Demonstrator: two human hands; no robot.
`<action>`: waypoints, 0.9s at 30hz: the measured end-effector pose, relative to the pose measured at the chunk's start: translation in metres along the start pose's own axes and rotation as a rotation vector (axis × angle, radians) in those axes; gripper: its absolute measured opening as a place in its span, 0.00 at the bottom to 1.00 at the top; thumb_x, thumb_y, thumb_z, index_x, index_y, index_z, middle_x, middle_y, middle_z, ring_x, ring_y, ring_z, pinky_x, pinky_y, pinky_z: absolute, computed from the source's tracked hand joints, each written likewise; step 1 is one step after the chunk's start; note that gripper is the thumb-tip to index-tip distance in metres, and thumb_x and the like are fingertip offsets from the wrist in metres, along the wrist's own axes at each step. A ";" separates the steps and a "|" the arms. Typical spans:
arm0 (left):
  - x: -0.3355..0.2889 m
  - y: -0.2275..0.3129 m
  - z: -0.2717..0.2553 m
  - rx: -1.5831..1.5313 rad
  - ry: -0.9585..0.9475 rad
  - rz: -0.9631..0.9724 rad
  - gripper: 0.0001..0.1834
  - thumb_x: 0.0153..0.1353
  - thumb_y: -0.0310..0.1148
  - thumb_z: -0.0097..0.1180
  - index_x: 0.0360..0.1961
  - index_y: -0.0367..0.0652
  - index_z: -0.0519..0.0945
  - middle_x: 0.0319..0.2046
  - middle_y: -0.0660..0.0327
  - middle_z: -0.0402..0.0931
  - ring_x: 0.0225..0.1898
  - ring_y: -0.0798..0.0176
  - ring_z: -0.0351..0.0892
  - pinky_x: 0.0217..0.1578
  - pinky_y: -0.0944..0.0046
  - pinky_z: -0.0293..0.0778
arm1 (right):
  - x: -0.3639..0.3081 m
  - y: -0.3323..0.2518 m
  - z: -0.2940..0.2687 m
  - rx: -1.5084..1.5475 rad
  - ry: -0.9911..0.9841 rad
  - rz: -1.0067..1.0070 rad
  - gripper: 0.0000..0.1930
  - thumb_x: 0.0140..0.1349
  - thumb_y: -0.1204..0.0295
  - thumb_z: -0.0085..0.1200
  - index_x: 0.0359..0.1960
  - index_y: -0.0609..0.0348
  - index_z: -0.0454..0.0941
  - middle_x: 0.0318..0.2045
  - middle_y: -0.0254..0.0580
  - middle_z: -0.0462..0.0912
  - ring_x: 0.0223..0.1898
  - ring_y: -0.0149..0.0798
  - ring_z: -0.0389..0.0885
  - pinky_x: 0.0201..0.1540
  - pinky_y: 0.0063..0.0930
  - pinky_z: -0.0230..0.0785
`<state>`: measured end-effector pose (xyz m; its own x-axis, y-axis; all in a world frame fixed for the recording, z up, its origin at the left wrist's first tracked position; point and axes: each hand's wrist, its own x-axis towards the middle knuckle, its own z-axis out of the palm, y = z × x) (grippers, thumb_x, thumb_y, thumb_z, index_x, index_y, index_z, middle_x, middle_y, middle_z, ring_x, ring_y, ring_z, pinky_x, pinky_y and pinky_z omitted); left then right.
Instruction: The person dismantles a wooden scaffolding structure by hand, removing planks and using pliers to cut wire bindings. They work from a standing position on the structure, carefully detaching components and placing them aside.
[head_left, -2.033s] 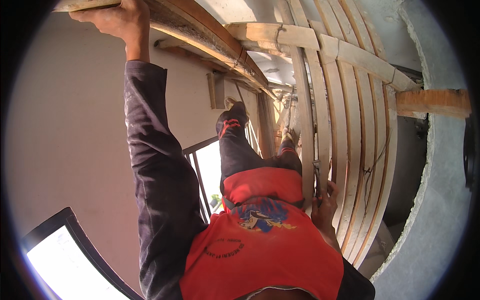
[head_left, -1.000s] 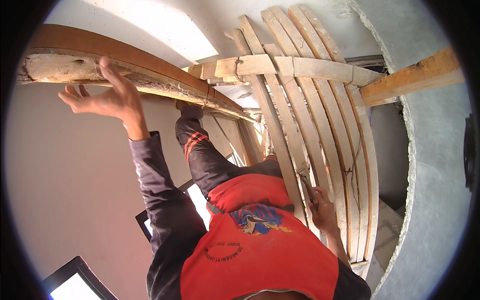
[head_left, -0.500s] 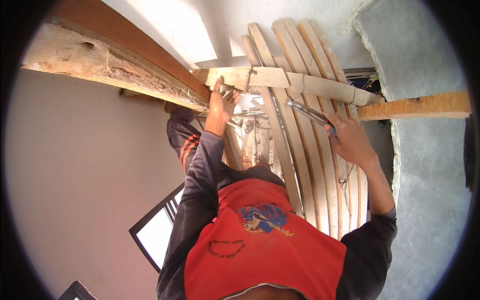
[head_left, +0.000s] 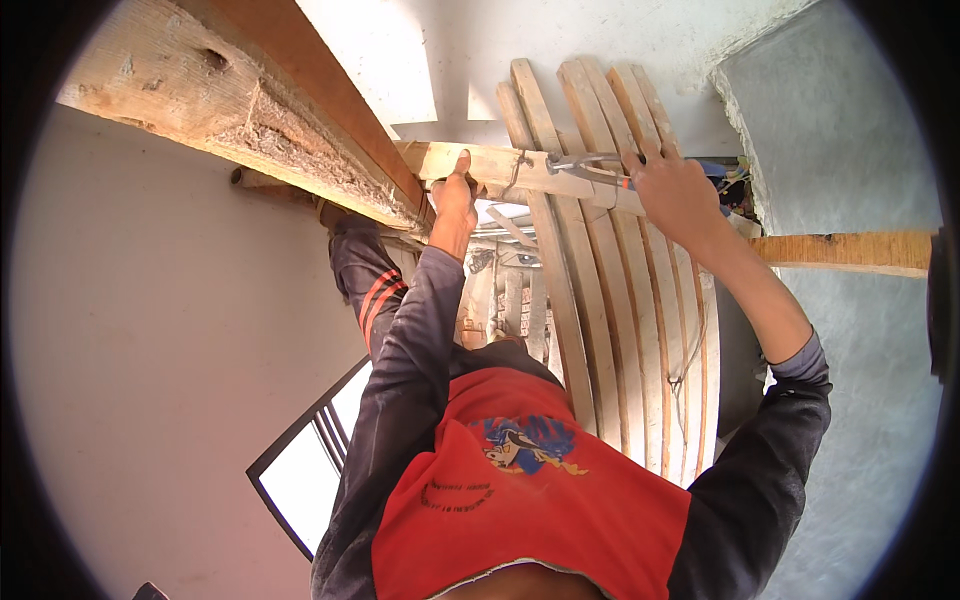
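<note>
remotely, i hold my right hand [head_left: 682,200] clamped on pincers [head_left: 562,164], long axis leftward along a wooden crossbar [head_left: 537,173], head just right of a wire tie [head_left: 517,172] nearer my left hand [head_left: 456,205], set apart, its thumb over the bar, its full grip unclear.

- Left of frame, plain pale wall [head_left: 170,350]
- Lower left, dark-framed window [head_left: 310,468], panes [head_left: 288,490] glaring white
- Top centre, white plaster [head_left: 590,35], sunlit patches [head_left: 388,60] split by a shadow band [head_left: 453,75]
- Right of frame, grey wall [head_left: 850,140] with rough, crumbled edge [head_left: 730,108]
</note>
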<state>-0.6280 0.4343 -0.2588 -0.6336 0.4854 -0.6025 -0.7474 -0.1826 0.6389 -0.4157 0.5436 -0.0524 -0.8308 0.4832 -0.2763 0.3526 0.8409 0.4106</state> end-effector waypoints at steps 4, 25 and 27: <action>-0.009 -0.002 0.004 -0.069 -0.022 0.082 0.15 0.56 0.33 0.64 0.35 0.38 0.71 0.27 0.62 0.70 0.20 0.68 0.67 0.21 0.65 0.69 | 0.025 0.002 -0.007 -0.093 0.141 -0.045 0.28 0.55 0.78 0.49 0.61 0.63 0.61 0.54 0.53 0.67 0.60 0.52 0.63 0.44 0.34 0.76; -0.013 -0.013 -0.016 0.393 0.041 0.012 0.33 0.54 0.47 0.65 0.45 0.27 0.67 0.37 0.51 0.72 0.32 0.63 0.76 0.29 0.68 0.80 | 0.073 -0.028 -0.011 -0.137 -0.038 -0.051 0.29 0.57 0.71 0.53 0.60 0.71 0.62 0.56 0.57 0.65 0.62 0.59 0.58 0.58 0.52 0.62; -0.020 -0.033 -0.021 0.637 0.023 0.241 0.35 0.52 0.48 0.66 0.46 0.27 0.66 0.37 0.48 0.73 0.35 0.57 0.76 0.30 0.62 0.77 | 0.076 -0.022 -0.016 -0.102 -0.087 -0.033 0.28 0.58 0.70 0.53 0.58 0.72 0.63 0.55 0.58 0.66 0.61 0.59 0.60 0.57 0.52 0.62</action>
<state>-0.5953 0.4130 -0.2778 -0.7768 0.4751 -0.4133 -0.3252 0.2594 0.9094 -0.4934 0.5573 -0.0684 -0.7989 0.4790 -0.3637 0.2766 0.8296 0.4850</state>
